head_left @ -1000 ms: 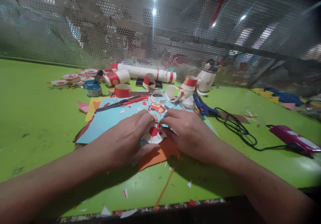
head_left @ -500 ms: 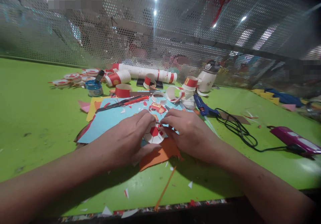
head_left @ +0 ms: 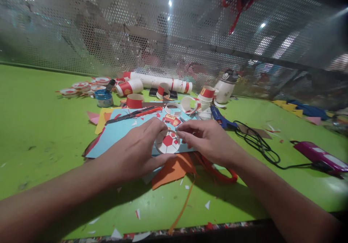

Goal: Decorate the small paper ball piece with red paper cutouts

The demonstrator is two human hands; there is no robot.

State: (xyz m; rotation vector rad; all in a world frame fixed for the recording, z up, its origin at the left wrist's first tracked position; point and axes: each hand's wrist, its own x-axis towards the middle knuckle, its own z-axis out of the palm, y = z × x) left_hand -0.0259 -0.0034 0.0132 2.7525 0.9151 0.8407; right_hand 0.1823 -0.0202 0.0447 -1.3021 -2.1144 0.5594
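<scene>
A round white paper cup bottom (head_left: pixel 168 140) with a low rim carries a red hexagon in its middle and small red pieces and dark lines around it. My left hand (head_left: pixel 144 145) curls about its left side, thumb below and fingers above, gripping it. At the upper right rim, the thumb and forefinger of my right hand (head_left: pixel 208 138) are pinched together; whatever is between them is too small to make out. Beneath the right hand lie red-handled scissors (head_left: pixel 233 177), partly hidden. Orange paper (head_left: pixel 174 172) and light blue paper (head_left: pixel 108 143) lie under the hands.
Cut cup rings (head_left: pixel 135 101), a blue jar (head_left: pixel 103 98) and red-and-white discs (head_left: pixel 69 92) sit farther back. A blue glue gun (head_left: pixel 220 118) and its cable lie right, near a purple power strip (head_left: pixel 319 156). A white bottle (head_left: pixel 225 87) stands by the mesh wall.
My right hand has shifted slightly right and drawn its fingers back to the rim. More of the cup bottom's face shows, and the red scissor handles have come into sight.
</scene>
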